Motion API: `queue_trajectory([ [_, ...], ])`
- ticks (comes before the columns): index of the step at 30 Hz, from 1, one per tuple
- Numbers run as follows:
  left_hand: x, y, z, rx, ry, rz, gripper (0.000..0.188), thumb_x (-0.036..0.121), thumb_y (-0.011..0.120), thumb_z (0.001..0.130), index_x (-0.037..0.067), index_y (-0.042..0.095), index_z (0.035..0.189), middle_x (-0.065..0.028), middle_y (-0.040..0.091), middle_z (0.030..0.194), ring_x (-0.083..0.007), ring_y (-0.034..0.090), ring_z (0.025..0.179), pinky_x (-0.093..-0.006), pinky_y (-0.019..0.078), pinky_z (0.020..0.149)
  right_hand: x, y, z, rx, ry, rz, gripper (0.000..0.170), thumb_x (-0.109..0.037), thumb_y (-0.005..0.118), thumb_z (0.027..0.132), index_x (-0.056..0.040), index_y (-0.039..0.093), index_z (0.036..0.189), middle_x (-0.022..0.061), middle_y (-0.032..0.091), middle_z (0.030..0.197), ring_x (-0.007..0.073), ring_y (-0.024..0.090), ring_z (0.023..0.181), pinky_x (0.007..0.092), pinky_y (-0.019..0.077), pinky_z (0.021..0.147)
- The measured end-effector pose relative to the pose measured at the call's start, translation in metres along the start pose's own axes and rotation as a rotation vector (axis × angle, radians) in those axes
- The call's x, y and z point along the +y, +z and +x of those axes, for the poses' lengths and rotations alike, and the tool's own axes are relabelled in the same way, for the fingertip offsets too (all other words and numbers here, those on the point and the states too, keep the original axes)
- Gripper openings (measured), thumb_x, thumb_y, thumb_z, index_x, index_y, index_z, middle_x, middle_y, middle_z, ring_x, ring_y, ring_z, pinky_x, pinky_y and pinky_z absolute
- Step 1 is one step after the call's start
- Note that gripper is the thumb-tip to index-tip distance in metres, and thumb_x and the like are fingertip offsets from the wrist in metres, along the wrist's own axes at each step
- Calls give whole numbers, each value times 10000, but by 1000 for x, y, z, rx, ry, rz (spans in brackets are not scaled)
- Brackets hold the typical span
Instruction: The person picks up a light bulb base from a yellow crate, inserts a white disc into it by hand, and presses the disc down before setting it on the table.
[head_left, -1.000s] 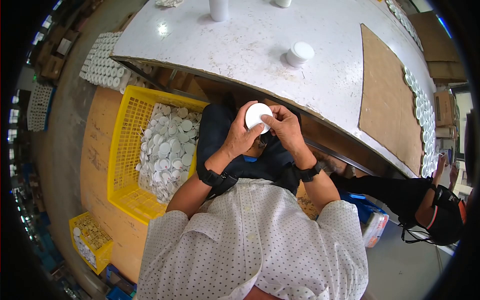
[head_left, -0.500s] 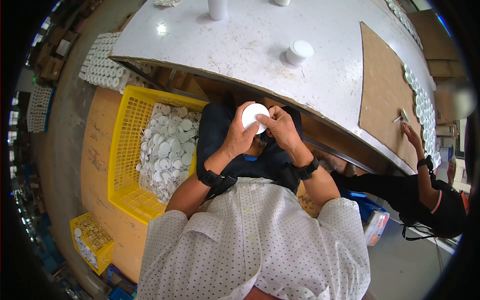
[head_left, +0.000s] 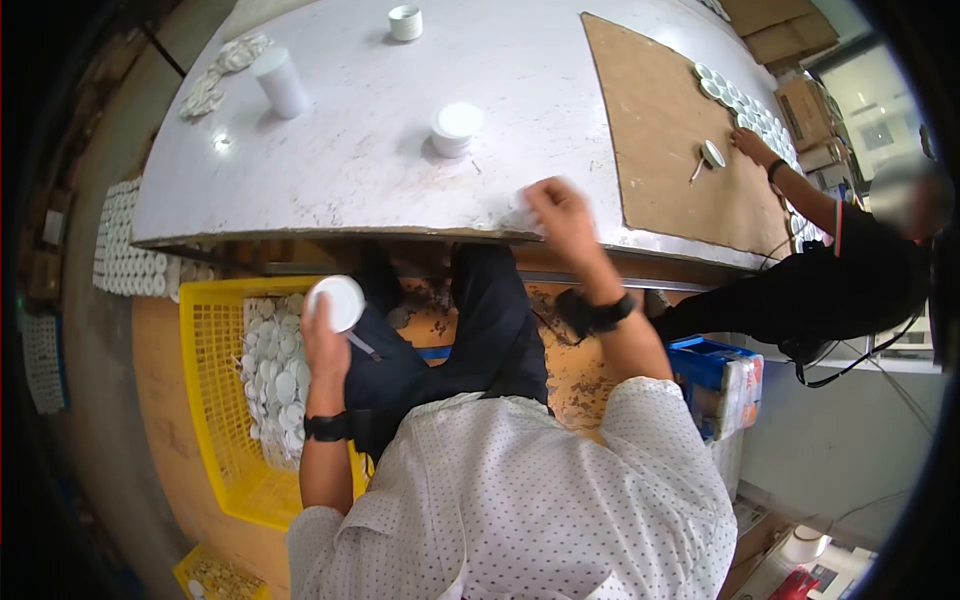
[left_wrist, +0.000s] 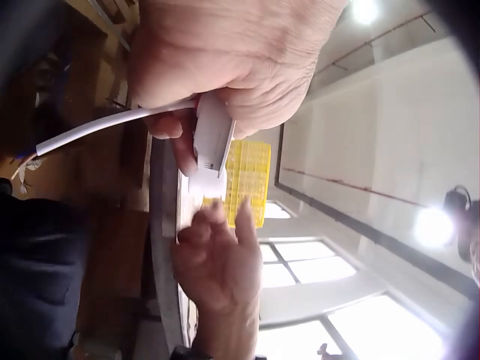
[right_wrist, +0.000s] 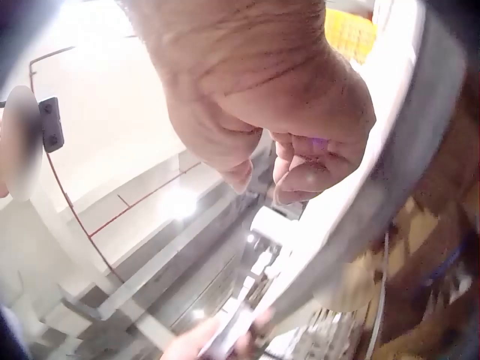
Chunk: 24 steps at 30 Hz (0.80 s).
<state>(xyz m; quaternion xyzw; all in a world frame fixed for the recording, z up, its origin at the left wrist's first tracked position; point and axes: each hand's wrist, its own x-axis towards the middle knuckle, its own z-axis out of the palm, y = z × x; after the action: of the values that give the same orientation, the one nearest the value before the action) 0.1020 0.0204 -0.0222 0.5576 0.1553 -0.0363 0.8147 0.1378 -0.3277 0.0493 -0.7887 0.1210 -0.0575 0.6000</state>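
My left hand point(head_left: 325, 345) holds a round white disc-shaped light point(head_left: 340, 302) near the side of the yellow basket point(head_left: 215, 400). From the light hangs a short white cable point(head_left: 362, 345), whose bare wire ends show in the left wrist view, where thumb and fingers grip the light's housing point(left_wrist: 214, 135). Raised over the front edge of the white table point(head_left: 370, 170) is my right hand point(head_left: 568, 225), blurred in the head view. Its fingers are loosely bent with nothing visible between them in the right wrist view. Many white discs point(head_left: 275, 380) fill the basket.
On the table stand a lidded white tub point(head_left: 455, 135), a white cylinder point(head_left: 280, 85) and a small white cup point(head_left: 405, 22). Brown cardboard point(head_left: 680, 150) covers the right side, where another person's hand point(head_left: 755, 148) reaches among rows of round lights point(head_left: 745, 105).
My hands have parted: the left carried the light leftward toward the basket, the right let go and moved up over the table edge. The head view has turned. The other person's arm has reached farther in.
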Motion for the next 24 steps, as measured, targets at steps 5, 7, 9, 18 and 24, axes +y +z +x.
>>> queue_trajectory([
  [5, -15, -116, 8, 368, -69, 64, 349, 283, 445, 867, 92, 460, 1159, -70, 574, 1035, -207, 578, 893, -355, 456, 683, 58, -185, 77, 657, 19, -767, 354, -339, 603, 762, 10, 628, 815, 185, 627, 773, 292, 616, 732, 373, 467, 655],
  [7, -33, -179, 7, 410, -185, 207, 352, 274, 446, 862, 93, 450, 1164, -62, 566, 1041, -207, 566, 903, -358, 457, 665, 65, -227, 86, 737, 111, -870, 394, -376, 598, 755, 13, 634, 808, 187, 629, 775, 291, 621, 737, 380, 466, 659],
  [9, -53, -225, 3, 546, -250, 252, 342, 249, 456, 855, 132, 460, 1176, -55, 559, 1038, -207, 557, 895, -358, 458, 642, 63, -249, 84, 692, 394, -959, 397, -384, 601, 733, -19, 631, 888, 197, 623, 863, 343, 596, 854, 422, 464, 735],
  [18, -87, -355, -48, 555, -222, 506, 262, 172, 456, 781, 50, 508, 1007, -74, 553, 871, -223, 557, 733, -337, 441, 546, 76, -252, 88, 636, 542, -1004, 330, -302, 550, 754, -17, 630, 901, 202, 608, 951, 346, 577, 925, 417, 465, 778],
  [24, -116, -444, -54, 695, -313, 776, 260, 121, 477, 743, 33, 528, 982, -91, 536, 829, -218, 544, 713, -352, 424, 539, 88, -229, 44, 598, 214, -896, 294, -258, 558, 735, 17, 624, 818, 210, 618, 782, 322, 608, 752, 395, 469, 689],
])
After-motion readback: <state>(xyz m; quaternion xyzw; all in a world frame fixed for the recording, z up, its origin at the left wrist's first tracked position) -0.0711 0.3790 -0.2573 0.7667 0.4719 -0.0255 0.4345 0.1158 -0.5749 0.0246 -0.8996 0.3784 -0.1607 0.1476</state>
